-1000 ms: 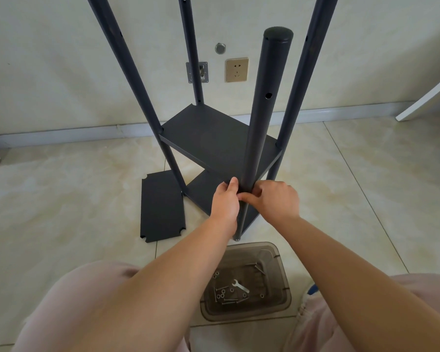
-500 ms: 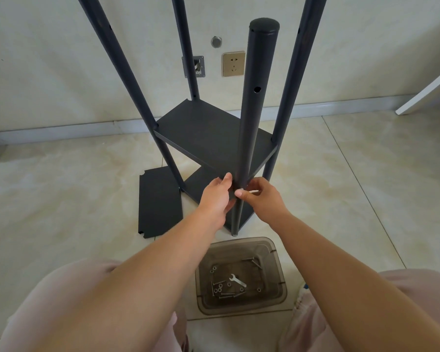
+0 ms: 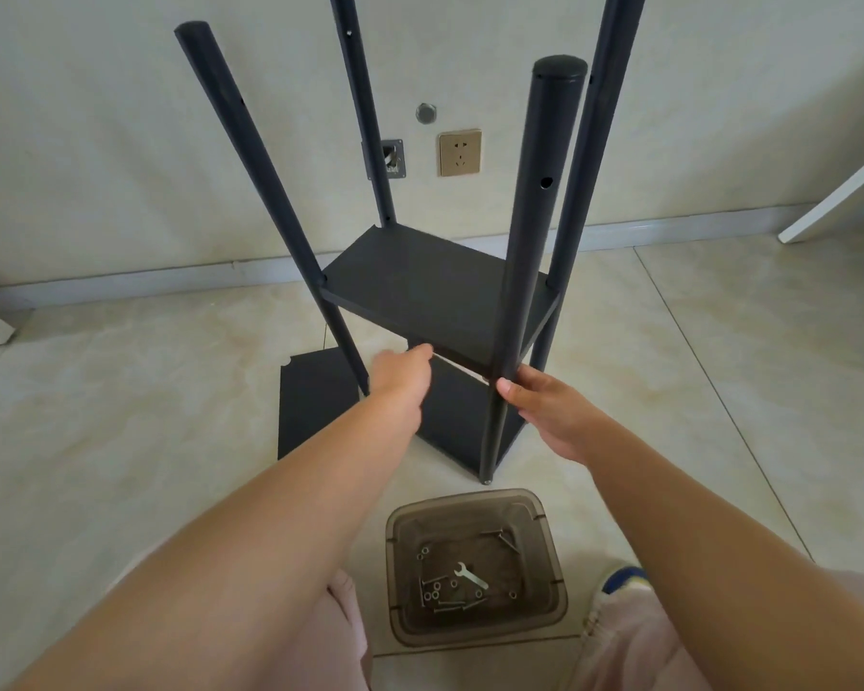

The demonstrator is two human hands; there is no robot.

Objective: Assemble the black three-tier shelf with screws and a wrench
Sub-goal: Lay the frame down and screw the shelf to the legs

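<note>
Both hands are reached toward the black shelf (image 3: 435, 291), which stands on the tiled floor (image 3: 121, 391) on four upright poles with two boards fitted; a third board (image 3: 315, 406) lies flat beside it. Screws (image 3: 450, 603), washers and a small wrench (image 3: 471, 577) are held in a brown translucent tray (image 3: 475, 566). The front pole (image 3: 525, 271) is gripped by the right hand (image 3: 544, 411), while the middle board's edge is touched by the left hand (image 3: 400, 379), fingers extended.
</note>
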